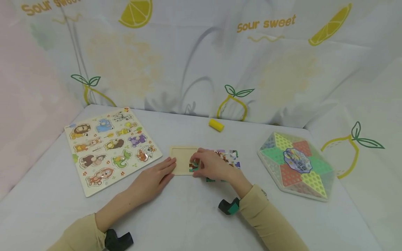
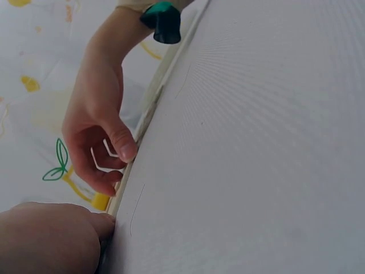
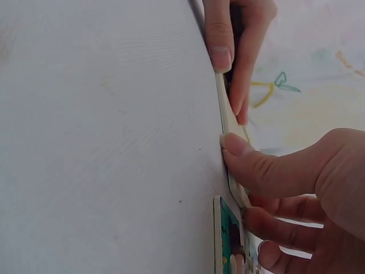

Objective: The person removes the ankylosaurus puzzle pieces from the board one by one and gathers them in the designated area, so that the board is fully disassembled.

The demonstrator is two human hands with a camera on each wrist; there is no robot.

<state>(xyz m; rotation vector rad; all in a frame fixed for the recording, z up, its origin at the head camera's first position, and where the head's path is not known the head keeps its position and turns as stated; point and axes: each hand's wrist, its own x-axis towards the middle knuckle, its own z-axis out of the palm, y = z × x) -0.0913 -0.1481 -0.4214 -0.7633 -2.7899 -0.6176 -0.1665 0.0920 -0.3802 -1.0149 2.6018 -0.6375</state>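
A pale wooden puzzle tray (image 1: 181,160) with a raised rim lies on the table. A dark green and brown puzzle piece (image 1: 192,167) sits in its lower right corner. My right hand (image 1: 211,165) pinches this piece between thumb and bent fingers, the thumb (image 3: 236,144) right at the tray's front edge. At the tray's left edge rests my left hand (image 1: 155,179), fingers extended and fingertips on the rim. Several more colourful puzzle pieces (image 1: 233,158) lie to the tray's right, partly hidden under my right hand; one piece (image 3: 222,234) shows in the right wrist view.
To the left lies a large animal peg board (image 1: 108,148). A hexagonal board-game box (image 1: 296,165) with coloured triangles is at the right. A yellow cylinder (image 1: 216,125) lies near the back edge, in front of a lemon-print cloth (image 1: 176,62).
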